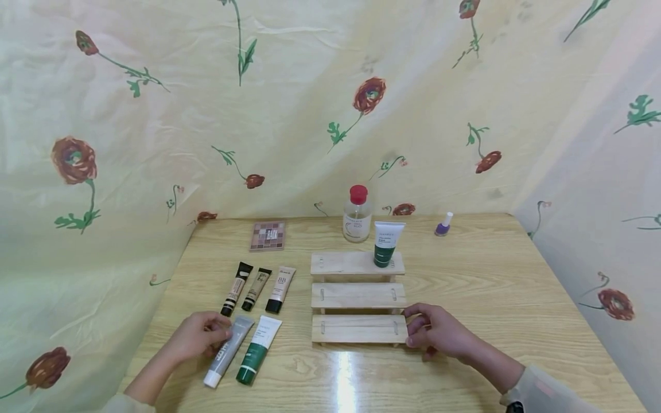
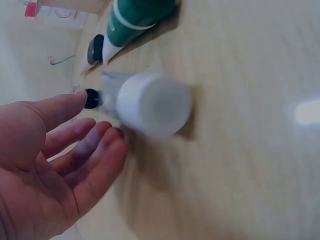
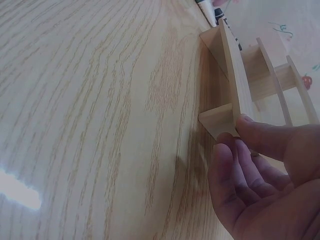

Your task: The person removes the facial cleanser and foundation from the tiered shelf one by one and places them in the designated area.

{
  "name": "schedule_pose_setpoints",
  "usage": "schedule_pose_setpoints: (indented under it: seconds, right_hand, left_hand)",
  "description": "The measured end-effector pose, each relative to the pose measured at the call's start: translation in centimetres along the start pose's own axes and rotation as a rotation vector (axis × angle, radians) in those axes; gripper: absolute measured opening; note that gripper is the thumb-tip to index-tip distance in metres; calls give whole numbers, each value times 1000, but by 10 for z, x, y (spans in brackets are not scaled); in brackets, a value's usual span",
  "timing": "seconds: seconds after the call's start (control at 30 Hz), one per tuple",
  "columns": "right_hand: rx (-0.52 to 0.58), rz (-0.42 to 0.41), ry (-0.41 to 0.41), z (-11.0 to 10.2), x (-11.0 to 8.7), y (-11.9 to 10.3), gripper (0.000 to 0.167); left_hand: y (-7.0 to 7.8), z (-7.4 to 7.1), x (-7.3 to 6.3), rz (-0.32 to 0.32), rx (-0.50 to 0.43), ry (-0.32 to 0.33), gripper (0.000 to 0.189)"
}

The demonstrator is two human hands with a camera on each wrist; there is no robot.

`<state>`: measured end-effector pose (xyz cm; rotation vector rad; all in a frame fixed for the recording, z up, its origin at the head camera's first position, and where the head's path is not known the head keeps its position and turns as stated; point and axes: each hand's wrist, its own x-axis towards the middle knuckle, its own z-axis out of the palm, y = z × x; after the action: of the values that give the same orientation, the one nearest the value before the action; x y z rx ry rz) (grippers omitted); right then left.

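Observation:
At the left, my left hand (image 1: 202,335) is beside a grey tube (image 1: 229,351) with a white cap. Its thumb and loosely bent fingers are at the tube's left side, and the left wrist view shows the tube's white cap (image 2: 155,105) past the fingertips. My right hand (image 1: 436,332) grips the right end of the lowest step of a three-tier wooden shelf (image 1: 358,330). Its thumb lies on the board's end, with the curled fingers (image 3: 225,165) below. A white and green tube (image 1: 384,244) stands on the top tier.
Right of the grey tube lies another white and green tube (image 1: 260,350). Several smaller tubes, including a BB tube (image 1: 281,288), lie behind. Farther back are an eyeshadow palette (image 1: 267,236), a red-capped bottle (image 1: 357,215) and purple nail polish (image 1: 443,225). A floral cloth hangs behind the table.

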<state>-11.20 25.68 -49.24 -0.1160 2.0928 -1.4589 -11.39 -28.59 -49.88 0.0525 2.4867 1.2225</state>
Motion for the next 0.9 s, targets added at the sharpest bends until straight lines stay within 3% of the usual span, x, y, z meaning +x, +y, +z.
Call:
schedule_pose_setpoints:
  seconds: [0.17,0.4,0.63,0.9]
  right_hand:
    - [2,6,-1,0,0,-1,61]
    - [-9,2,2,-1,0,-1,62]
    - [2,0,-1,-1,1,2,61]
    - [5,0,-4,0,2,2,61]
  left_hand:
    - [18,-14,15,53,70,63,34]
    - [76,-25,53,233,201,174,27]
    - [145,-1,91,370,196,100,34]
    - [202,35,121,478,109,-10,45]
